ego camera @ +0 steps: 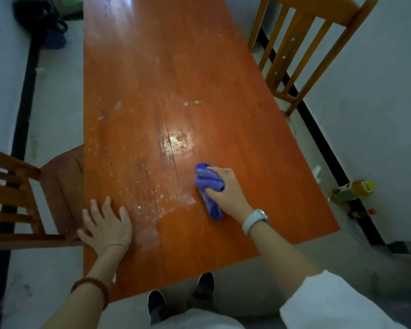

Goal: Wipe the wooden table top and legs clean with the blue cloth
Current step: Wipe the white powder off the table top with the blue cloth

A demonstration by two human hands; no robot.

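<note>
A long orange-brown wooden table top [171,74] runs away from me. White dust and smears cover its left and middle parts; the strip near me on the right looks cleaner. My right hand [226,189] grips a bunched blue cloth [208,186] and presses it on the table at the near right. My left hand [106,224] lies flat with spread fingers at the near left edge of the table. The table's legs are hidden under the top.
A wooden chair [22,193] stands at the table's left side and another chair [301,43] at the far right. A yellow-green bottle [352,189] lies on the floor by the right wall. A dark bag [40,22] sits at the far left. My shoes [180,298] show below.
</note>
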